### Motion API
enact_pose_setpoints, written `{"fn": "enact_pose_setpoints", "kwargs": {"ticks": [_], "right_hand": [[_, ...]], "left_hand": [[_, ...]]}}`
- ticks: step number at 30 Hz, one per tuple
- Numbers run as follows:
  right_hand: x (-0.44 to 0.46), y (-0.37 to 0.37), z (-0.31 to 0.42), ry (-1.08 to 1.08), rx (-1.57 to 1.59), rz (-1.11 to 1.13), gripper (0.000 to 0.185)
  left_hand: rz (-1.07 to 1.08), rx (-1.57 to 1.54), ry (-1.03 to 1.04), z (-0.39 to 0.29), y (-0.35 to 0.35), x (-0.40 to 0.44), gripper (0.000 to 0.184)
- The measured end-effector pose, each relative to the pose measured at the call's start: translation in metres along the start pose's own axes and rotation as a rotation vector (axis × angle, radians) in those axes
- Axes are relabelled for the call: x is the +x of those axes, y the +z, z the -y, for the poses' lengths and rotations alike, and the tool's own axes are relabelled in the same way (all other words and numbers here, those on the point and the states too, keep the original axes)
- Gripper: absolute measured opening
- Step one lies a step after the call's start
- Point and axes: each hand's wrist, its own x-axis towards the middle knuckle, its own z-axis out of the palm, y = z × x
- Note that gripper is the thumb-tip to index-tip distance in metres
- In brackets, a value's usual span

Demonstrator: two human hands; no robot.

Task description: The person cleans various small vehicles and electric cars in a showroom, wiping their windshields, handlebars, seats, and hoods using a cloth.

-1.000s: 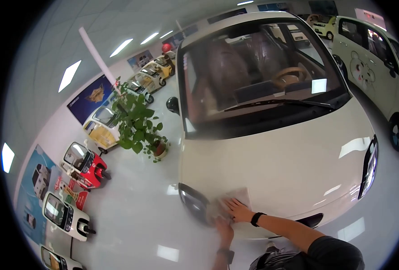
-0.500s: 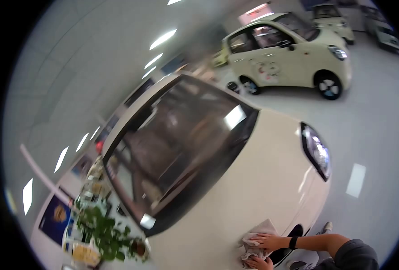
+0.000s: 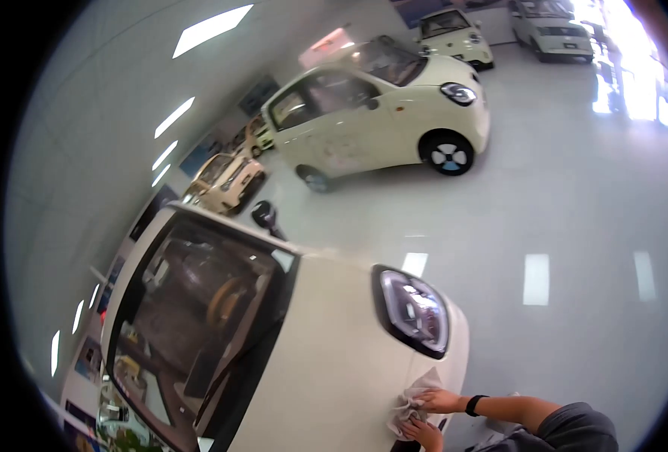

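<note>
A crumpled light grey cloth [image 3: 407,409] lies on the front edge of the cream car's hood [image 3: 326,361], below the headlight [image 3: 415,310]. My right hand [image 3: 439,401], with a black band at the wrist, presses on the upper part of the cloth, its fingers pointing left. Just below it, my left hand [image 3: 424,432] rests on the lower part of the cloth near the bottom of the view. Part of the cloth is hidden under both hands.
Beyond the hood stands another cream car [image 3: 372,113]. The near car's side mirror [image 3: 263,214] sticks out by its windshield [image 3: 191,316]. More cars, including a white one [image 3: 454,38], stand farther back. Plant leaves [image 3: 127,439] show at lower left.
The view has swung right. Both hands and the cloth have moved across the hood's front, from beside one headlight to near the other. The potted plant has nearly left the view.
</note>
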Motion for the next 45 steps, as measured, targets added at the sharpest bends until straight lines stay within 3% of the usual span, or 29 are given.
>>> {"fn": "enact_pose_setpoints", "kwargs": {"ticks": [1,4,5,7,9,10,12,13,16,18,21,24,27,30,33,37,40,42,45], "right_hand": [[-0.013,-0.008,-0.009,0.08,0.021,0.009,0.03],[-0.064,-0.082,-0.025,0.412,0.066,0.061,0.024],[-0.088,-0.098,-0.03,0.455,0.113,-0.166,0.02],[-0.137,-0.126,-0.047,0.648,0.029,-0.19,0.02],[-0.187,-0.146,-0.046,0.851,-0.027,-0.231,0.022],[-0.212,-0.162,-0.042,0.951,-0.052,-0.258,0.024],[-0.25,-0.19,-0.015,1.06,0.069,-0.561,0.028],[-0.264,-0.2,-0.001,1.283,0.096,-0.561,0.032],[-0.322,-0.188,0.012,1.456,0.001,-0.851,0.038],[-0.346,-0.179,0.022,1.517,0.099,-1.07,0.043],[-0.364,-0.174,0.014,1.644,0.091,-1.202,0.041],[-0.359,-0.173,-0.033,1.792,0.251,-1.262,0.041],[-0.349,-0.197,-0.105,1.707,0.247,-0.992,0.045],[-0.331,-0.248,-0.192,1.609,0.285,-0.717,0.048],[-0.302,-0.304,-0.278,1.399,0.193,-0.706,0.045],[-0.247,-0.387,-0.341,1.341,0.273,-0.662,0.041],[-0.23,-0.407,-0.403,1.287,0.247,-0.43,0.041],[-0.225,-0.42,-0.437,1.294,0.242,-0.203,0.043],[-0.216,-0.431,-0.502,1.213,0.343,-0.097,0.043]], "left_hand": [[0.066,0.195,0.072,-0.009,0.015,0.0,0.061],[0.125,0.027,0.383,-0.058,0.043,0.03,0.042],[0.299,-0.045,0.376,-0.078,0.055,0.038,0.039],[0.639,-0.177,0.359,-0.13,0.075,0.063,0.033],[0.656,-0.202,0.722,-0.143,0.142,0.069,0.029],[0.795,-0.153,0.669,-0.174,0.153,0.069,0.031],[0.903,-0.232,0.827,-0.218,0.187,0.063,0.036],[0.941,-0.233,0.899,-0.247,0.186,0.061,0.037],[1.107,-0.375,1.057,-0.308,0.233,0.029,0.039],[1.176,-0.388,1.225,-0.33,0.268,0.004,0.04],[1.407,-0.375,1.354,-0.394,0.243,0.011,0.035],[1.674,-0.072,1.441,-0.439,0.253,0.047,0.052],[2.114,-0.426,0.959,-0.433,0.325,0.109,0.06],[1.936,0.018,1.037,-0.503,0.308,0.211,0.06],[1.675,-0.398,0.961,-0.493,0.391,0.282,0.046],[1.79,-0.343,0.656,-0.542,0.356,0.378,0.05],[1.457,-0.333,0.725,-0.489,0.414,0.388,0.051],[1.406,-0.337,0.567,-0.497,0.404,0.404,0.051],[1.413,-0.441,0.554,-0.438,0.513,0.425,0.054]]}}
